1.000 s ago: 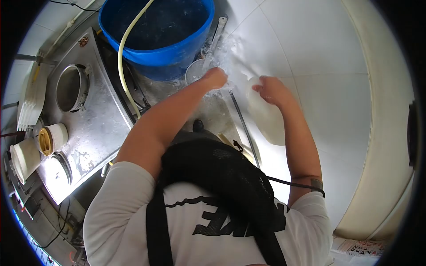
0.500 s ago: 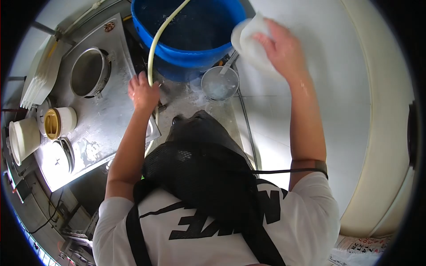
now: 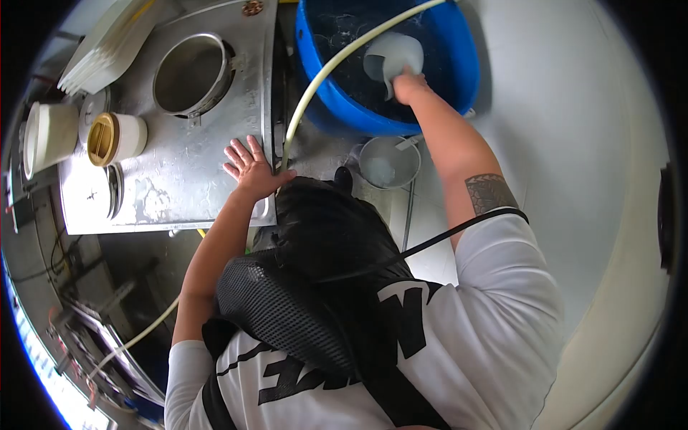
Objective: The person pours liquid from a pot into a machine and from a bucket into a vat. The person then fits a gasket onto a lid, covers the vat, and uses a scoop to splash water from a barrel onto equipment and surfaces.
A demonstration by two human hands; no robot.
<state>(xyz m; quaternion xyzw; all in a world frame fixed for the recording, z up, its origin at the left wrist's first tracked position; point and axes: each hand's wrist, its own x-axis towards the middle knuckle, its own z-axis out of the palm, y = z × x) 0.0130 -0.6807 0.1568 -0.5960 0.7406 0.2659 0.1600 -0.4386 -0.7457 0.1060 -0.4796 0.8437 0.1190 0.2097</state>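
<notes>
My right hand (image 3: pixel 411 86) is inside the mouth of a blue barrel (image 3: pixel 469 79), its fingers closed on a white, curved piece that looks like a plastic scoop (image 3: pixel 405 50). Dark water (image 3: pixel 351 72) fills much of the barrel; whether the scoop touches it I cannot tell. My left hand (image 3: pixel 252 174) lies spread near the right edge of the stainless steel counter (image 3: pixel 208 150), fingers apart and holding nothing. A pale hose (image 3: pixel 319 77) passes just right of that hand and arches over the barrel.
A round metal pot (image 3: pixel 192 75) is set into the counter. To its left stand a tub with a gold lid (image 3: pixel 104 140), a white bucket (image 3: pixel 54 136) and stacked white trays (image 3: pixel 107 54). A long-handled strainer (image 3: pixel 390 163) is below the barrel, beside the white wall (image 3: pixel 545 143).
My right hand has carried the white scoop from beside the wall into the barrel. My left hand has gone from near the hose and counter edge to lying spread on the counter. The view has shifted.
</notes>
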